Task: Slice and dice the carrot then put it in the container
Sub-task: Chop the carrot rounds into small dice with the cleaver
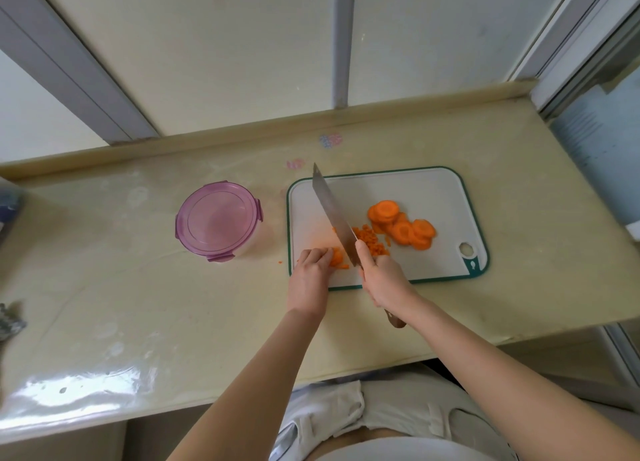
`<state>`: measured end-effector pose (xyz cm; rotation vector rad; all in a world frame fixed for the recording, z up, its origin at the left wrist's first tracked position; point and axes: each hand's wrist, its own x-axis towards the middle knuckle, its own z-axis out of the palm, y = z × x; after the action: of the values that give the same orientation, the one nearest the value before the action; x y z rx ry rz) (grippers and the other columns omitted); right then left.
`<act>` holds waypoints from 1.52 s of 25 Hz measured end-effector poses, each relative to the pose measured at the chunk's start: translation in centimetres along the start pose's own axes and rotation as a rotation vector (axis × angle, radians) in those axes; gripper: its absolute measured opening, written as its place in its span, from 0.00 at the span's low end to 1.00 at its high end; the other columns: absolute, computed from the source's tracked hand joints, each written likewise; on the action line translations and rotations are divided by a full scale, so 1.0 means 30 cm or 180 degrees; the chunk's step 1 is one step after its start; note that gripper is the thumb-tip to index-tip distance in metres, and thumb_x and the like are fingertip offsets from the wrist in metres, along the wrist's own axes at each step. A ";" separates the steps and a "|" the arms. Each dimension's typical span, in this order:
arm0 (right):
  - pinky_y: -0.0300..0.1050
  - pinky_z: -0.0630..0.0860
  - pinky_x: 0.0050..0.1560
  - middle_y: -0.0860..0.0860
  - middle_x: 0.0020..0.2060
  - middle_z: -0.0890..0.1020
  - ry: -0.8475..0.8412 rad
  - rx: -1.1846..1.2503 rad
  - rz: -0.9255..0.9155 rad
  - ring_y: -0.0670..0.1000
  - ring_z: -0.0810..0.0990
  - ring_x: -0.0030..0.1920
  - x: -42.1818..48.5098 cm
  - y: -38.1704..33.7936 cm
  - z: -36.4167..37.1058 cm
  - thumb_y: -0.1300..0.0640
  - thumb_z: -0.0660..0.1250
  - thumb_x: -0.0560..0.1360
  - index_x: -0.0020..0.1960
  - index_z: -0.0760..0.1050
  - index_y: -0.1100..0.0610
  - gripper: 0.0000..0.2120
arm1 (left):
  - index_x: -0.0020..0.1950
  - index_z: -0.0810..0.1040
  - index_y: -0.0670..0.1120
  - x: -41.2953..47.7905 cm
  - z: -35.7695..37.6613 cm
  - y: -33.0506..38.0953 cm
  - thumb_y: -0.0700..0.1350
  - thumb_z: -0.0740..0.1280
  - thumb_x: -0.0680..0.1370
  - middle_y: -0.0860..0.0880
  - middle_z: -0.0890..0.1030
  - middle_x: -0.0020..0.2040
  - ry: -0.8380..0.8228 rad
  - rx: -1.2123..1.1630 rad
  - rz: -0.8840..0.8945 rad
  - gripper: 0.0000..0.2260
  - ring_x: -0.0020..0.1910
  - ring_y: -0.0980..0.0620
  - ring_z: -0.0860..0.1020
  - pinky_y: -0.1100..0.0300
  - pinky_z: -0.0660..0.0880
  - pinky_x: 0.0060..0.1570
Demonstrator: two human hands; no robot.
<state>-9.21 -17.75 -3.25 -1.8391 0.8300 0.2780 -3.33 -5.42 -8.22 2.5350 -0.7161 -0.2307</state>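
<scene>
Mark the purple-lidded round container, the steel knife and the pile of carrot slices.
purple-lidded round plastic container point(217, 218), head view, centre of the lid.
long steel knife point(334, 214), head view, middle of the blade.
pile of round orange carrot slices point(403, 232), head view, a slice mid-pile.

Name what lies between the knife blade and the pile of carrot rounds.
A small heap of diced carrot, on the cutting board close by the knife blade and left of the carrot rounds; the head view shows it.

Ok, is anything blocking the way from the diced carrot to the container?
Yes: the purple lid sits on the container, covering its opening. The counter between it and the cutting board, where the diced carrot lies, shows no other obstacle.
</scene>
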 end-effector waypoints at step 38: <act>0.38 0.60 0.22 0.45 0.16 0.64 -0.0231 0.0390 0.0108 0.44 0.62 0.17 -0.012 -0.005 -0.019 0.39 0.50 0.81 0.29 0.63 0.56 0.28 | 0.68 0.71 0.43 0.024 -0.045 -0.032 0.40 0.70 0.73 0.44 0.79 0.55 -0.0045 -0.0294 0.0078 0.23 0.58 0.46 0.72 0.63 0.65 0.54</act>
<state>-9.48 -18.10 -2.71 -1.6924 0.8110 0.3071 -1.90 -4.53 -7.57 2.4382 -0.7246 -0.2676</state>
